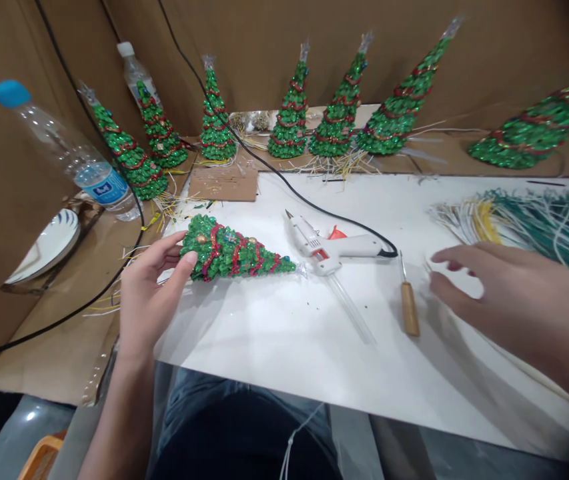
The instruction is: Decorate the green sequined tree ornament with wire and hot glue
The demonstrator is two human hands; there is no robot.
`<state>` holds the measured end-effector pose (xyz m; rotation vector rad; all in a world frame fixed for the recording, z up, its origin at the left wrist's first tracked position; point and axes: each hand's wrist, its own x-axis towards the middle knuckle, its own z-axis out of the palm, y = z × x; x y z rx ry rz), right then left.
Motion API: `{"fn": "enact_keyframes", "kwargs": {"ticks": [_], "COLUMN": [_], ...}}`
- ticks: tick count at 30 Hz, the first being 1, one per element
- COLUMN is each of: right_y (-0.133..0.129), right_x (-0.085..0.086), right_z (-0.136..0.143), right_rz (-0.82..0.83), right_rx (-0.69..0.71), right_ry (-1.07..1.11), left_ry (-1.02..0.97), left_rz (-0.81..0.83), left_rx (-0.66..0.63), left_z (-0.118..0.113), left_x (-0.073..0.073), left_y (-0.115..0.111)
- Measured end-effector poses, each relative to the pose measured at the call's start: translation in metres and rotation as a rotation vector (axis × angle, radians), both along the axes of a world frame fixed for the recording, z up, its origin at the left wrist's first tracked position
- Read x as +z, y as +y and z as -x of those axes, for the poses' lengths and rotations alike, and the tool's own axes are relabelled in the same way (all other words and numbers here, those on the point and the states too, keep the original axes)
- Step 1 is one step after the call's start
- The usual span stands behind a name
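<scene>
A small green Christmas tree [237, 252] with red garland lies on its side, its clear star tip pointing right. My left hand [151, 287] grips it round the wide base, thumb in front. Off to the right, my right hand [509, 287] hovers over the white board, blurred, its thumb and fingertips curled close together. A thin pale bit shows faintly at those tips, too small to name. Between the hands lie a white glue gun [321, 250] with a clear glue stick in it and a wooden-handled awl [409, 310].
Several finished-looking trees [289, 120] stand along the back. Bundles of green, white and yellow strands [529, 223] lie at right. On the left are a blue-capped bottle [99, 180] and a dish [47, 247]. A black cable [284, 177] crosses the board [274, 333].
</scene>
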<state>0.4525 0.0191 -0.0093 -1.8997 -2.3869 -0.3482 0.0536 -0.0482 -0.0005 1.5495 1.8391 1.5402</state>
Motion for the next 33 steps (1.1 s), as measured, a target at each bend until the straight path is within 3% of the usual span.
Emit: {"fn": "enact_keyframes", "kwargs": {"ticks": [4,7,11,16,22,27,33], "right_y": [0.004,0.008,0.01,0.012,0.011,0.009,0.026], "right_x": [0.021,0.025,0.021,0.003,-0.012,0.001,0.018], "right_z": [0.05,0.064,0.057,0.029,0.009,0.027,0.068], "right_rz": [0.125,0.203,0.259,0.266,0.252,0.161,0.043], "right_rx": [0.074,0.084,0.075,0.078,0.235,0.265,0.463], "right_ry": [0.1,0.102,0.095,0.084,0.099,0.089,-0.007], "left_ry": [0.008,0.012,0.009,-0.019,-0.055,-0.095,-0.06], "left_rz": [0.004,0.028,0.067,0.068,0.063,0.066,0.08], "left_rx": [-0.009,-0.012,-0.023,-0.046,-0.068,-0.1,-0.093], "left_z": [0.002,0.003,0.004,0.003,0.004,0.006,0.003], "left_x": [0.002,0.005,0.01,0.015,0.012,0.009,0.009], "left_y": [0.004,0.009,0.014,0.015,0.015,0.013,0.002]}}
